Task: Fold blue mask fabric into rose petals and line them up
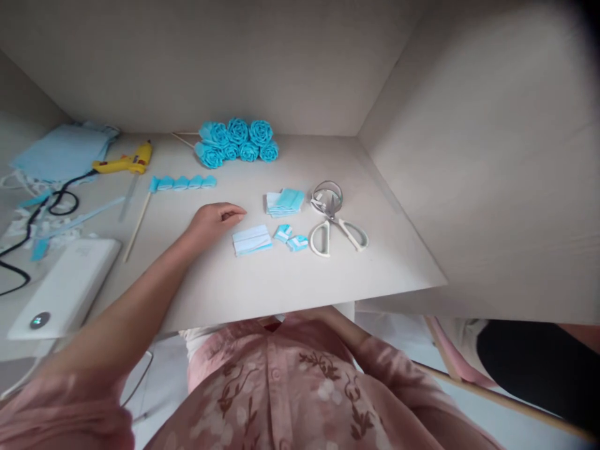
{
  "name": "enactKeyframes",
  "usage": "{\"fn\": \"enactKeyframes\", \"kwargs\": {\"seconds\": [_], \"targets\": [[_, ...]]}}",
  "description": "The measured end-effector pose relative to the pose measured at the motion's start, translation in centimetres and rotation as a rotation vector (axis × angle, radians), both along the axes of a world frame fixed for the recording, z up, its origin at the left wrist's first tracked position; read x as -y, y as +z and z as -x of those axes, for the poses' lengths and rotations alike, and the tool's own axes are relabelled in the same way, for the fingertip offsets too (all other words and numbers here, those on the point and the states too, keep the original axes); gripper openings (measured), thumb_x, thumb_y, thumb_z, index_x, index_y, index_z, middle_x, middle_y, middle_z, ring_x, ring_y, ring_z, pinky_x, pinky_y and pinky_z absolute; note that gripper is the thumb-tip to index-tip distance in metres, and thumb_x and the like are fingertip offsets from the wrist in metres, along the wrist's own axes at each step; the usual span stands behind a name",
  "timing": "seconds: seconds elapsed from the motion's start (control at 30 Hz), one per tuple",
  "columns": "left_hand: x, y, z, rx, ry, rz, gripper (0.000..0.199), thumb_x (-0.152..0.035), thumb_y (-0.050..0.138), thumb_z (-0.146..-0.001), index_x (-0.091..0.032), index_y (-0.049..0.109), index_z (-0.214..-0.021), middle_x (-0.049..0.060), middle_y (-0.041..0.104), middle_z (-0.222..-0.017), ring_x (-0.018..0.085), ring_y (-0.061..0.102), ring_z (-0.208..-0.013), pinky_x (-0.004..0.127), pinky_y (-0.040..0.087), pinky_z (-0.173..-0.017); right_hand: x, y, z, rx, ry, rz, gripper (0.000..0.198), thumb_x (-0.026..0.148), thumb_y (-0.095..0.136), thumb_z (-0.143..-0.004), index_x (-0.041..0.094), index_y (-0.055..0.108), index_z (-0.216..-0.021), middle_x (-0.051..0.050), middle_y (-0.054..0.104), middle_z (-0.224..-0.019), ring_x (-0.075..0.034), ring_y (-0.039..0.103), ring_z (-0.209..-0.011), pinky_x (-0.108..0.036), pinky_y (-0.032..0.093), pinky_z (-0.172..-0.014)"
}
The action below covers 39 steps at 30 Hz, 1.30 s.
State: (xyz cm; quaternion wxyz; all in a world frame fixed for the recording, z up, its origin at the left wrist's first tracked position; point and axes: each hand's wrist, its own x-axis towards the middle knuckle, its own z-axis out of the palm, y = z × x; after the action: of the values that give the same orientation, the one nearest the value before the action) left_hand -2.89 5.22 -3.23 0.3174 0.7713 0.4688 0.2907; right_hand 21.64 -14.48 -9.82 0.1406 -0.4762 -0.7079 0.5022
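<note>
My left hand (216, 220) rests on the table with its fingers curled together, and nothing shows in it. Just right of it lies a small stack of cut blue-and-white mask fabric (252, 240). A second stack of fabric pieces (284, 202) is farther back. Two small folded blue pieces (290, 238) sit between the stacks and the white-handled scissors (332, 228). Left of the hand, a wooden stick (137, 226) has a strip of folded blue petals (186, 182) at its top. My right forearm reaches below the table's front edge; that hand is hidden.
Several blue fabric roses (238, 142) on sticks lie at the back. A roll of tape (327, 195) is under the scissor blades. On the left are a yellow glue gun (124, 164) with a black cord, a pile of blue masks (65, 152), scraps and a white power bank (68, 284).
</note>
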Motion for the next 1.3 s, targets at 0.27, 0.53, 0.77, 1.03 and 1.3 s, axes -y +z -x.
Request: {"fn": "enactKeyframes", "kwargs": {"seconds": [0.27,0.53,0.77,1.03,1.3], "targets": [[0.9,0.4,-0.6,-0.26,-0.152,-0.125,0.011,-0.032,0.075,-0.068,-0.023,0.072,-0.074,0.002,0.066,-0.074,0.018,0.058,-0.07,0.027,0.038,-0.064,3.2,4.1,-1.1,-0.017,0.299,0.059,0.04,0.034,0.044,-0.102,0.026,0.058,-0.138,-0.005,0.06,-0.143,-0.019,0.056,-0.132,-0.033,0.042,-0.11],[1.6,0.8,-0.8,-0.083,-0.226,-0.056,0.013,-0.031,0.062,-0.075,-0.019,0.066,-0.074,0.002,0.068,-0.079,0.016,0.06,-0.074,0.026,0.043,-0.069,1.8,14.1,-3.0,-0.156,0.227,-0.179,0.037,0.033,0.05,-0.1,0.025,0.062,-0.133,-0.006,0.072,-0.122,-0.017,0.068,-0.109,-0.028,0.052,-0.095],[2.4,1.8,-1.2,0.255,-0.176,0.16,0.02,-0.036,0.067,-0.075,-0.017,0.061,-0.079,0.0,0.062,-0.068,0.012,0.056,-0.061,0.023,0.043,-0.057,-7.7,12.9,-1.0,0.018,-0.248,-0.674,0.043,0.04,0.052,-0.096,0.021,0.06,-0.134,-0.01,0.065,-0.133,-0.022,0.064,-0.117,-0.035,0.052,-0.096],[2.6,2.0,-1.7,0.378,-0.08,0.059,0.027,-0.037,0.075,-0.071,-0.016,0.067,-0.086,0.002,0.066,-0.079,0.012,0.058,-0.069,0.021,0.043,-0.06,-14.3,10.6,2.5,0.049,-0.285,-0.513,0.037,0.051,0.069,-0.081,0.016,0.071,-0.092,0.001,0.065,-0.073,-0.012,0.059,-0.069,-0.023,0.041,-0.064],[2.5,1.5,-1.9,0.526,-0.11,0.377,0.067,-0.039,0.079,-0.068,-0.014,0.059,-0.127,0.003,0.069,-0.079,0.012,0.059,-0.057,0.023,0.044,-0.05,-14.5,9.1,2.0,-0.179,-0.536,-0.528,0.027,0.044,0.066,-0.081,0.018,0.063,-0.075,0.005,0.051,-0.061,-0.009,0.042,-0.059,-0.021,0.032,-0.057]]}}
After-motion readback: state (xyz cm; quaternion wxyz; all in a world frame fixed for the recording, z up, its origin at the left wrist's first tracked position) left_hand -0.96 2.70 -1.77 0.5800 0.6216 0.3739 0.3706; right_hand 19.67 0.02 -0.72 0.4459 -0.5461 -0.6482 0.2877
